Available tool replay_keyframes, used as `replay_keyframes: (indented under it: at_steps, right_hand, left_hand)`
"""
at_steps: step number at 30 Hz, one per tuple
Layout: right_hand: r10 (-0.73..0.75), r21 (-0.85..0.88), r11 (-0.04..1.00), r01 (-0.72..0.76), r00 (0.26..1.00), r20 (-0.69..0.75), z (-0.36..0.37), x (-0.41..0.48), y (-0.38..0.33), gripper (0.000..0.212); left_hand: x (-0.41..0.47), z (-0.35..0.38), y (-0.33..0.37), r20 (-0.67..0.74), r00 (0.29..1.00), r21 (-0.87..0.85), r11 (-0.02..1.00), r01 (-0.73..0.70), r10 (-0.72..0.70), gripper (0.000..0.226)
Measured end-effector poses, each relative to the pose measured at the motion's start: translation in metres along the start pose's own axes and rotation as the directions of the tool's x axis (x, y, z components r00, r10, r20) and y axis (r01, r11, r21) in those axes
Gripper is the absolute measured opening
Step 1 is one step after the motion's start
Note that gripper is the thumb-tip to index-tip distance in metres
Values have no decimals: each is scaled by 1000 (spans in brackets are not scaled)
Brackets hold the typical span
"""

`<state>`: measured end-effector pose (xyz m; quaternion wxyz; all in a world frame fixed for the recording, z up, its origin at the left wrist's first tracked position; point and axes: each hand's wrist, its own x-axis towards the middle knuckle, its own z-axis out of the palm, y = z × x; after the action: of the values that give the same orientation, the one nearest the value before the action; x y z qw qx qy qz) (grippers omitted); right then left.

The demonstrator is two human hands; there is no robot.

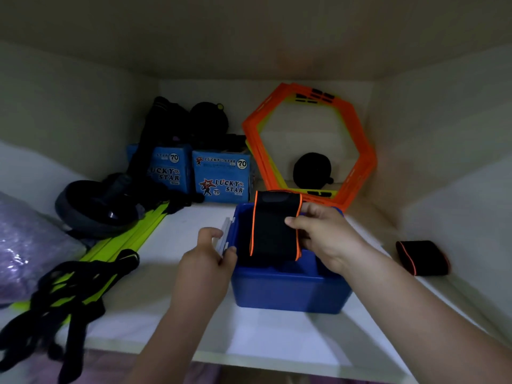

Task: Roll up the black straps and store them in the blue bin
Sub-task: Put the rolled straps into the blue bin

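Observation:
A blue bin [288, 289] stands on the white shelf in the middle of the view. My right hand [324, 239] grips a rolled black strap with orange edging [270, 228], which stands upright inside the bin and sticks out above its rim. My left hand [207, 256] holds the bin's left rim, thumb curled over the edge. A second rolled black strap with orange trim [422, 257] lies on the shelf to the right of the bin, apart from both hands.
Orange hexagonal frames [357, 151] lean against the back wall behind the bin. Two blue Lucky Star boxes [221, 176] stand at the back left. A black ab wheel [102, 209], a yellow-green ladder with black straps [83, 289] and a plastic bag [25, 245] fill the left side.

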<state>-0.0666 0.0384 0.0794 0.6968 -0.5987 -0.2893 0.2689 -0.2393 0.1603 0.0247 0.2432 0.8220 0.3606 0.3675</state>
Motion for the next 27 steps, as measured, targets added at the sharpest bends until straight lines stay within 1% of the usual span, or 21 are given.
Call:
replay_keyframes:
  at_steps: [3,7,10,11,13,14,17,19,20,22,23,24,27]
  right_hand:
    - [120,-82,990,-118,993,19,6,8,7,19]
    - [269,-190,947,-259,963,24,11,15,20,24]
    - [345,-242,911,-334,939,5,14,19,32,17]
    - [366,-263,897,-355,931,-9,16,20,36,18]
    - [396,-319,866,-385,918,-32,17,25,46,32]
    - [406,-358,847,-392,913,-40,19,26,53,34]
    - [376,-521,778,-353,924,-64,20,25,62,21]
    - [315,-642,711,-287,946,-74,19,24,62,12]
    - [270,-735,637,-231,960,-68,18,24,60,11]
    - [217,-870,472,-142,975,-41,16,23,52,21]
    - [227,-889,436,-142,973,-44,15,23,50,26]
    - [237,-893,427,-146,970,-45,14,23,48,29]
    - [258,-878,449,-166,965,-51,14,19,45,35]
  left_hand:
    - [-15,-2,-3,-24,1000,-68,998,-5,4,28]
    - [-34,-3,-5,-68,998,-143,989,-23,13,32]
    - [-46,-3,-6,-85,996,-178,984,-24,9,30]
    - [-48,-3,-7,-87,996,-188,982,-21,5,29]
    - [-52,-3,-9,-92,996,-210,978,-16,-4,29]
    - [-54,-3,-10,-96,995,-223,975,-11,-10,29]
    - [-57,-2,-12,-104,994,-251,968,-4,-22,30]
    - [-58,-2,-12,-99,995,-261,965,-4,-22,30]
    - [-58,-2,-12,-98,995,-265,964,-3,-24,30]
    - [-58,-1,-13,-106,994,-274,962,-5,-25,31]
    - [-59,0,-14,-111,994,-275,961,-6,-25,31]
    - [-59,0,-14,-114,993,-276,961,-7,-25,31]
    - [-59,0,-14,-124,992,-275,961,-22,-13,32]
